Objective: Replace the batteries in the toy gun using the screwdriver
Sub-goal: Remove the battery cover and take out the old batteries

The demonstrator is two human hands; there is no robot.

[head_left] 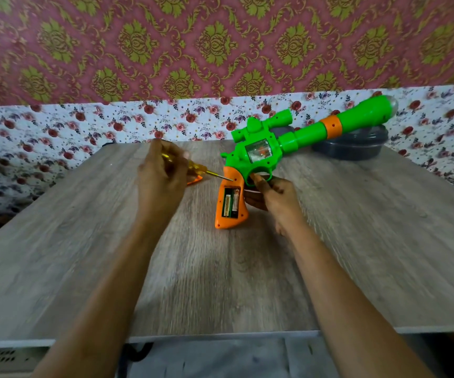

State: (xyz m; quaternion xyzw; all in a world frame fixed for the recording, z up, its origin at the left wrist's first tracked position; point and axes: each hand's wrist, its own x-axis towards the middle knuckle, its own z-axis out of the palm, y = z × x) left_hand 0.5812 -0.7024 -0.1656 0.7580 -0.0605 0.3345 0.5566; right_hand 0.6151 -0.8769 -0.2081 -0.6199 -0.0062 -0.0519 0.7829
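Left hand (163,181) grips the yellow screwdriver (196,168), tip on the orange grip (230,176) just above the exposed batteries (231,201), right hand (274,196) clutches the trigger guard (261,178), and the toy gun (296,136) slants away up-right across the worktop (84,241).

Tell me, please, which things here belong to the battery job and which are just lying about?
Job: gun, held by the right hand; batteries in its open grip; screwdriver in the left hand; orange piece, probably the cover.
Lying about: dark round tub behind the barrel.
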